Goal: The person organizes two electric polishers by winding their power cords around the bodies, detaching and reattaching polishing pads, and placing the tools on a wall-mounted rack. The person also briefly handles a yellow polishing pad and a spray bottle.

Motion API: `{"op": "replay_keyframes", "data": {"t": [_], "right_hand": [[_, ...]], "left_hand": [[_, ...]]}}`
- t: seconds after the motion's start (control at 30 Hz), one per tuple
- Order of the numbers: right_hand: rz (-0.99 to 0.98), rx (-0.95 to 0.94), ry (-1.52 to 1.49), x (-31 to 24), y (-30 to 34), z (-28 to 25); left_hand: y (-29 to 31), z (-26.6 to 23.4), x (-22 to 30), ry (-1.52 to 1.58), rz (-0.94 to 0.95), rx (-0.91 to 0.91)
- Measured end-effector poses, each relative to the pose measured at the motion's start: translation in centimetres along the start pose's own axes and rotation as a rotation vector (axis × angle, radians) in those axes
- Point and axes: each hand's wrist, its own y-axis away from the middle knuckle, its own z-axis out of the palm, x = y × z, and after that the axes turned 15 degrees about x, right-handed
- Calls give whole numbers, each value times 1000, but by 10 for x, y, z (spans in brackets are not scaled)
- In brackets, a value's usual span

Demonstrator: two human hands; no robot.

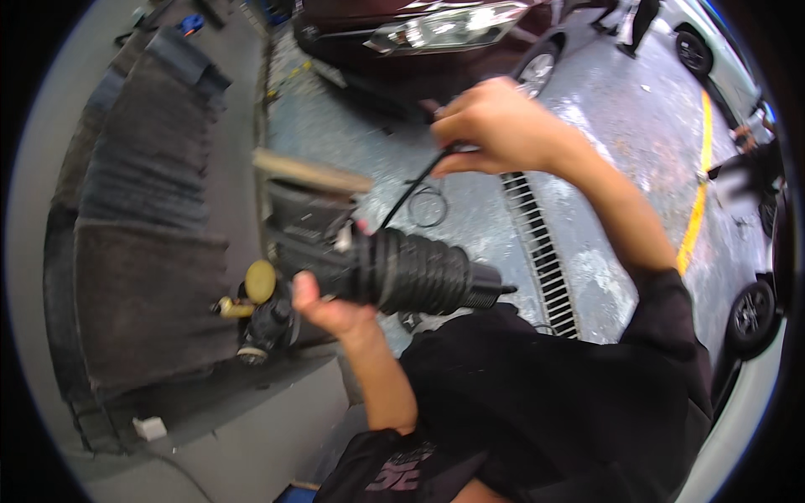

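black ribbed strut (423,272) is held by the left hand (337,313) beside the carpeted bench (151,293), right hand (488,124) pinching a thin line (412,199) that reaches it, work seemingly midway, any fastening unclear

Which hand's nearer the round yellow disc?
Left. The left hand, under the black ribbed part, is a little right of and below the yellow disc; the right hand is much farther right and higher.

A grey bench (238,92) carries dark fabric mats (151,302), a small white block (151,428) and, near its far end, a blue item (191,23). On the grey floor (616,159), a thin black loop (447,207) lies near an inset drain grate (541,256).
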Motion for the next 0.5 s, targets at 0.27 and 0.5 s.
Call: {"op": "replay_keyframes", "data": {"t": [0.27, 0.5], "right_hand": [[567, 55, -194, -85, 21, -46], [582, -32, -929, -177, 40, 16]], "left_hand": [[-16, -10, -13, -31, 324, 60], [-4, 13, 2, 72, 216, 435]]}}
